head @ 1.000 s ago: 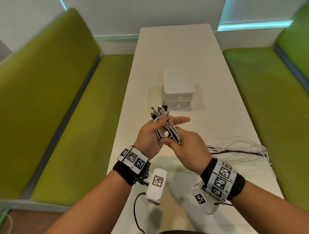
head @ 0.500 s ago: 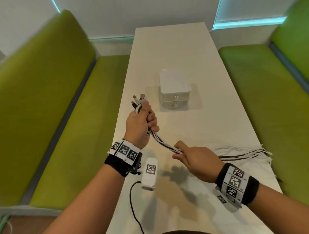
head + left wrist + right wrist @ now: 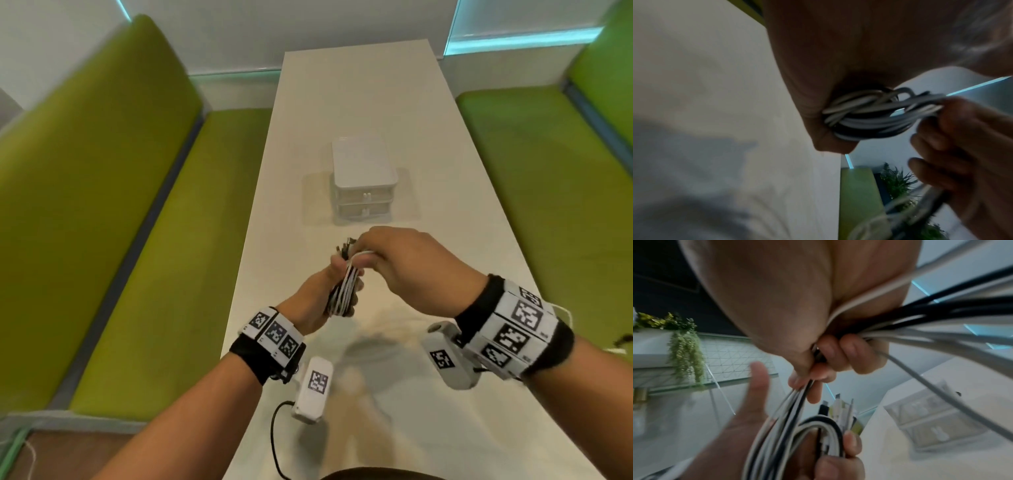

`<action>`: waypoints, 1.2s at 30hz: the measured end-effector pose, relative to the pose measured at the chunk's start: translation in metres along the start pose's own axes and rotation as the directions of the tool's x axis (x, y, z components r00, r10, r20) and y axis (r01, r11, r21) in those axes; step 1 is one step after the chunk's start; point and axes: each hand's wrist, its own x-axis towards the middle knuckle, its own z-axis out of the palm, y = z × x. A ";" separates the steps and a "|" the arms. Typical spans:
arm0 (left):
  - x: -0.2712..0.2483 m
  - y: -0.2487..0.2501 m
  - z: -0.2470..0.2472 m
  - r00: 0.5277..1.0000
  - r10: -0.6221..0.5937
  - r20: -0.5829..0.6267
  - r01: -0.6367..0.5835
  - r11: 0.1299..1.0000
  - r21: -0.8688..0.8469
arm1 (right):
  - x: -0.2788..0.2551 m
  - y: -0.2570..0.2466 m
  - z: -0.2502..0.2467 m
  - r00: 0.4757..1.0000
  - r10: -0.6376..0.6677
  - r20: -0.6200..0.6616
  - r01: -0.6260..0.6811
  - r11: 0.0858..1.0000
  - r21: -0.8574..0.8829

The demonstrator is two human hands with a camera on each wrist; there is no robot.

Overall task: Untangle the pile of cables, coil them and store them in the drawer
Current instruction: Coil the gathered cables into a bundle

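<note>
A bundle of black and white cables is wound round my left hand, which grips the coil above the near middle of the white table. Several plug ends stick out past the coil. My right hand hovers just over the left and grips the running strands in curled fingers. A small white two-drawer box stands shut behind the hands; both drawer fronts show in the right wrist view.
Green bench seats flank the table on both sides. Loose cable ends lie at the table's right edge behind my right wrist. A black cord hangs from the left wrist camera over the near table edge.
My right hand has come up from low on the right, carrying the strands over the left hand. The left hand has moved right, and the long stretch of cable between the hands is now wound in.
</note>
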 end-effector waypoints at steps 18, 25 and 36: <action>-0.010 -0.004 0.016 0.991 -0.116 -0.067 0.088 0.941 -0.325 | 0.005 0.010 0.006 0.984 0.089 -0.158 -0.040 0.956 0.290; -0.001 0.002 0.025 0.977 -0.058 -0.205 -0.033 0.910 -0.414 | -0.003 0.004 0.026 0.846 0.447 -0.291 -0.178 0.751 0.636; -0.002 0.008 0.024 0.978 0.043 -0.203 -0.129 0.892 -0.433 | -0.007 0.003 0.040 0.793 0.556 -0.249 -0.144 0.568 0.810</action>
